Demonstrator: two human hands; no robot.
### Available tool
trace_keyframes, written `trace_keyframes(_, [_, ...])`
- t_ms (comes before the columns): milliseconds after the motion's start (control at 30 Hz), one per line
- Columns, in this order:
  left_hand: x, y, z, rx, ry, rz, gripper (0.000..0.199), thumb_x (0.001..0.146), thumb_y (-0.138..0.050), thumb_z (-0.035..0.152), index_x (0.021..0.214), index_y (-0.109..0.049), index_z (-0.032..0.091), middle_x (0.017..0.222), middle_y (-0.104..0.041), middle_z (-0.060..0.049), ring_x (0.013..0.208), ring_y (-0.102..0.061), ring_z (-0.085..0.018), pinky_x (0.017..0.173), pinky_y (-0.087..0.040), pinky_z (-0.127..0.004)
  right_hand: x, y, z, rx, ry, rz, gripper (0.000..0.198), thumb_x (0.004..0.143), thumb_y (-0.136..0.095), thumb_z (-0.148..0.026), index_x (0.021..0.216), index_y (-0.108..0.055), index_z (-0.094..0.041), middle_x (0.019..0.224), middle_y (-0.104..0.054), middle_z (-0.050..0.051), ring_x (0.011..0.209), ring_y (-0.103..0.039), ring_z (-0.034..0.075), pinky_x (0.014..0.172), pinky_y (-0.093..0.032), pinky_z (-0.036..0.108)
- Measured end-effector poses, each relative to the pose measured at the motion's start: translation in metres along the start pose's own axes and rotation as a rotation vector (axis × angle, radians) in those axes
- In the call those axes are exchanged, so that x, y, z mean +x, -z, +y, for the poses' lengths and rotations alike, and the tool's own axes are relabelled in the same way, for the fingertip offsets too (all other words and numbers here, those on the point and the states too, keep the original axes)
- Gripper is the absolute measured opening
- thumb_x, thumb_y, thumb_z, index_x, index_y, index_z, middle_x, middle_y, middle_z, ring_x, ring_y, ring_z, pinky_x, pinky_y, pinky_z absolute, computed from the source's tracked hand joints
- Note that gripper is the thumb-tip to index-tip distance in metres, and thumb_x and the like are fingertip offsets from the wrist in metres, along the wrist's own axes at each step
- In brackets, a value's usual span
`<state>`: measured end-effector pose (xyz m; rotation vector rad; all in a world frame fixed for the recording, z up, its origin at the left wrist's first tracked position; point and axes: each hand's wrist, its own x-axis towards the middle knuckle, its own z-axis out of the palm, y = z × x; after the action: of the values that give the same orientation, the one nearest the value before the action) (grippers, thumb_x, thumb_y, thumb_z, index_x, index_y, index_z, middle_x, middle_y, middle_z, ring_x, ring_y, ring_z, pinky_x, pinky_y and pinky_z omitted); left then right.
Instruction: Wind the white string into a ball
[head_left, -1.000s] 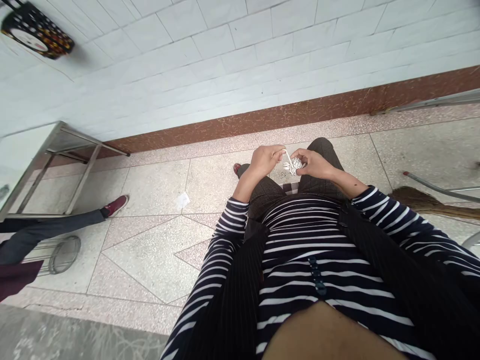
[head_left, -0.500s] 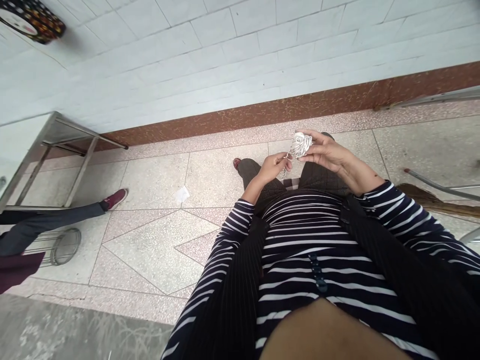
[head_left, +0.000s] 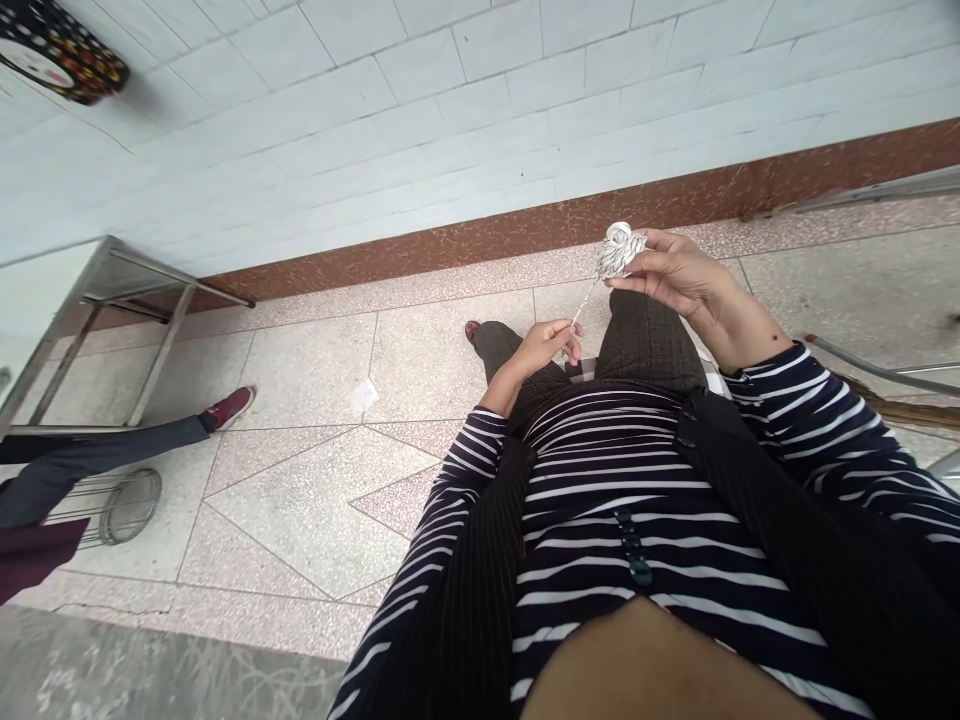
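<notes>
Up over my lap, my right hand (head_left: pixel 682 275) grips a white, flower-shaped bundle (head_left: pixel 619 250) of layered, coiled loops between thumb and fingers. A thin, twisted white strand (head_left: pixel 587 300) runs down and left from the bundle. My left hand (head_left: pixel 547 345) pinches this strand between thumb and forefinger, its other fingers curled. Between my two hands the strand is drawn straight. What the bundle is made of I cannot tell for sure.
A metal-framed table (head_left: pixel 105 245) stands at left, with another person's leg and red shoe (head_left: pixel 231 408) near it. A round wire stool (head_left: pixel 131 505) is below. White paper (head_left: pixel 364 397) lies on the floor. Metal chair tubing (head_left: pixel 885 365) is at right; a tiled wall (head_left: pixel 480 110) faces me.
My right hand has moved up and to the right with the bundle. My left hand has dropped slightly, and the strand between them is now longer and straight.
</notes>
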<state>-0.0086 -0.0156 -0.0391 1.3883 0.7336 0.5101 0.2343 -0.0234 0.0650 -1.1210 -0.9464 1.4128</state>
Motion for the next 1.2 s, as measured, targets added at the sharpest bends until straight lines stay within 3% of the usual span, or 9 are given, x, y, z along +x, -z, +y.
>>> trace_keyframes(100, [-0.003, 0.005, -0.002, 0.087, 0.004, -0.003, 0.047, 0.105, -0.059, 0.06, 0.094, -0.067, 0.015, 0.076, -0.076, -0.006, 0.071, -0.074, -0.017, 0.081, -0.058, -0.033, -0.004, -0.006, -0.009, 0.005, 0.053, 0.032, 0.036, 0.069, -0.093, -0.015, 0.095, -0.07, -0.024, 0.095, -0.074, 0.003, 0.1, -0.077, 0.026, 0.092, -0.072, 0.046])
trace_keyframes(200, [0.002, 0.014, 0.001, 0.321, -0.017, 0.179, 0.035, 0.102, -0.066, 0.048, 0.094, -0.073, 0.015, 0.101, -0.082, -0.012, 0.101, -0.076, -0.023, 0.102, -0.055, -0.038, -0.013, -0.015, -0.02, -0.013, 0.112, 0.008, 0.041, 0.067, -0.095, -0.016, 0.098, -0.07, -0.023, 0.101, -0.075, 0.005, 0.099, -0.078, 0.028, 0.09, -0.073, 0.048])
trace_keyframes(300, [0.017, 0.016, 0.015, 0.391, -0.134, 0.355, 0.03, 0.097, -0.076, 0.039, 0.119, -0.075, 0.019, 0.134, -0.077, -0.013, 0.124, -0.07, -0.026, 0.114, -0.049, -0.042, -0.016, -0.027, -0.022, -0.058, 0.119, -0.038, 0.045, 0.066, -0.097, -0.018, 0.1, -0.069, -0.026, 0.099, -0.074, 0.004, 0.098, -0.078, 0.029, 0.084, -0.074, 0.049])
trace_keyframes(367, [0.028, 0.01, 0.027, 0.314, -0.235, 0.359, 0.038, 0.098, -0.075, 0.041, 0.131, -0.071, 0.021, 0.14, -0.074, -0.013, 0.128, -0.069, -0.026, 0.113, -0.05, -0.042, -0.013, -0.035, -0.02, -0.078, 0.114, -0.054, 0.046, 0.065, -0.098, -0.018, 0.1, -0.069, -0.026, 0.098, -0.073, 0.003, 0.097, -0.078, 0.028, 0.083, -0.074, 0.047])
trace_keyframes(533, [0.042, -0.014, 0.044, 0.118, -0.27, 0.309, 0.039, 0.104, -0.065, 0.054, 0.112, -0.074, 0.017, 0.107, -0.081, -0.011, 0.107, -0.076, -0.022, 0.102, -0.056, -0.039, -0.003, -0.045, -0.019, -0.108, 0.099, -0.069, 0.046, 0.065, -0.098, -0.018, 0.1, -0.069, -0.027, 0.095, -0.071, 0.003, 0.093, -0.077, 0.027, 0.08, -0.074, 0.046])
trace_keyframes(700, [0.025, -0.019, 0.045, -0.012, -0.244, 0.267, 0.044, 0.106, -0.06, 0.059, 0.1, -0.07, 0.017, 0.083, -0.077, -0.005, 0.094, -0.078, -0.019, 0.104, -0.057, -0.04, 0.003, -0.033, -0.02, -0.066, 0.133, -0.024, 0.036, 0.07, -0.096, -0.024, 0.093, -0.068, -0.028, 0.097, -0.072, 0.005, 0.102, -0.076, 0.029, 0.087, -0.073, 0.048])
trace_keyframes(967, [0.006, -0.007, 0.051, -0.014, -0.18, 0.157, 0.034, 0.106, -0.062, 0.05, 0.095, -0.068, 0.018, 0.073, -0.074, -0.003, 0.106, -0.078, -0.022, 0.108, -0.054, -0.04, 0.011, -0.024, -0.012, -0.02, 0.129, 0.072, 0.037, 0.07, -0.094, -0.034, 0.09, -0.063, -0.028, 0.101, -0.075, 0.003, 0.108, -0.074, 0.029, 0.093, -0.07, 0.05])
trace_keyframes(1100, [0.002, 0.0, 0.04, -0.037, -0.161, 0.101, 0.031, 0.104, -0.063, 0.048, 0.099, -0.067, 0.018, 0.065, -0.07, -0.001, 0.094, -0.078, -0.021, 0.103, -0.054, -0.038, 0.016, -0.015, -0.028, 0.077, 0.214, 0.159, 0.037, 0.067, -0.093, -0.022, 0.088, -0.063, -0.026, 0.099, -0.074, 0.001, 0.099, -0.072, 0.022, 0.102, -0.066, 0.048])
trace_keyframes(1200, [-0.005, 0.01, 0.029, 0.03, -0.143, 0.072, 0.036, 0.101, -0.064, 0.053, 0.096, -0.069, 0.017, 0.07, -0.072, -0.003, 0.095, -0.077, -0.022, 0.101, -0.053, -0.037, 0.015, -0.007, -0.046, 0.129, 0.281, 0.207, 0.039, 0.062, -0.095, -0.02, 0.088, -0.066, -0.026, 0.096, -0.076, 0.0, 0.092, -0.069, 0.02, 0.106, -0.063, 0.048])
